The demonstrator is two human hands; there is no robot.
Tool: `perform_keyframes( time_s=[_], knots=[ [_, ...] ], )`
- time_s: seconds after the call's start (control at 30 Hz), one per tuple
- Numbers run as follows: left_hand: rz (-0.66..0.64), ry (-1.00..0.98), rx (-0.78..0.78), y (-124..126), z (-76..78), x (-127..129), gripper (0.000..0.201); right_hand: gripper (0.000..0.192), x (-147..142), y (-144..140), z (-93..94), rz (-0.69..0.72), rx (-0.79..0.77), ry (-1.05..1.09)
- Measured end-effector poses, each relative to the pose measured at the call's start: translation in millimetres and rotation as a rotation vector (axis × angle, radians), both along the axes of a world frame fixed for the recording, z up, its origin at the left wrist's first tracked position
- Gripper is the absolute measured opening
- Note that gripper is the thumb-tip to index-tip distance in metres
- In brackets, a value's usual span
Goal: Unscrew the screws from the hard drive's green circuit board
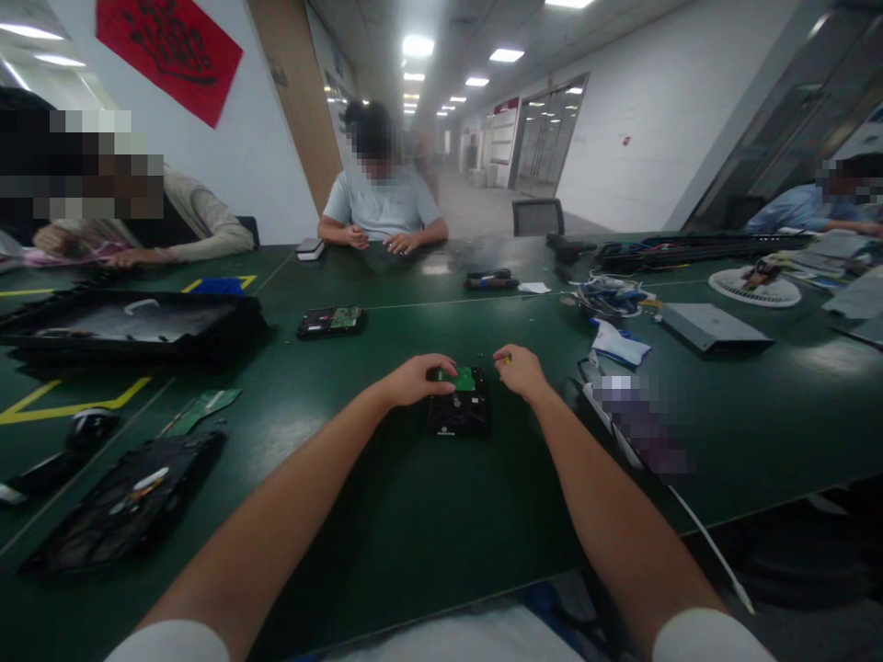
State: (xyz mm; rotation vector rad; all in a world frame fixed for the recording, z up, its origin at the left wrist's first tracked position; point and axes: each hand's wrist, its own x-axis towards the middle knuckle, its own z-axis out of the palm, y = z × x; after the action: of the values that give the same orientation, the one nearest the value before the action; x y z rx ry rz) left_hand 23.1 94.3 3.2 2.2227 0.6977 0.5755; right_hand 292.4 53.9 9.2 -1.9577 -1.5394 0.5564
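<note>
Black rectangular hard drive with a small green circuit board on its far end lies flat on the dark green table, directly under and between the two hands. The left hand rests on the drive's far left corner, fingers curled down and touching the edge beside the green board. The right hand hovers just right of the drive's far corner, its fingertips pressed together and pinching a tiny yellowish thing too small to identify. Far to the left of the left hand, a shallow black plastic tray-like casing holds a grey flat panel and a white curved strip. Nearer, left of the left forearm, a second black open casing holds a white and orange strip. Beyond the left hand, a second black drive with a green board lies apart. Right of the right hand sit a white cloth and a grey flat metal box.
</note>
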Motion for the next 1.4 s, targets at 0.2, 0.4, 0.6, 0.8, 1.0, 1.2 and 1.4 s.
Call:
perform_keyframes(
  time_s=[0.2, 0.4, 0.6, 0.8, 1.0, 1.2, 1.4],
  knots=[
    [0.018, -0.015, -0.005, -2, -1.9, -1, 0.031, 0.019, 3, 13, -13.4, -0.027, 0.098, -0.090],
    [0.023, -0.030, -0.012, -6, 1.5, -1, 0.030, 0.023, 7, 29, -16.4, -0.040, 0.104, -0.138],
    [0.041, -0.017, -0.030, -10, 6.2, -1, 0.030, 0.024, 8, 29, -15.1, 0.057, 0.133, -0.198],
    [0.033, -0.029, -0.032, -9, 3.7, -1, 0.031, 0.031, 0, 28, -15.7, 0.173, 0.152, -0.328],
    [0.039, -0.051, -0.043, -7, -0.2, 0, 0.031, 0.025, -5, 24, -15.0, 0.189, 0.138, -0.431],
    [0.101, -0.026, -0.084, -8, 0.9, 4, 0.029, 0.022, -8, 20, -12.3, 0.190, 0.128, -0.471],
    [0.152, -0.038, -0.051, -9, -2.4, 9, 0.024, 0.020, -12, 14, -8.4, 0.171, 0.107, -0.472]
  ],
)
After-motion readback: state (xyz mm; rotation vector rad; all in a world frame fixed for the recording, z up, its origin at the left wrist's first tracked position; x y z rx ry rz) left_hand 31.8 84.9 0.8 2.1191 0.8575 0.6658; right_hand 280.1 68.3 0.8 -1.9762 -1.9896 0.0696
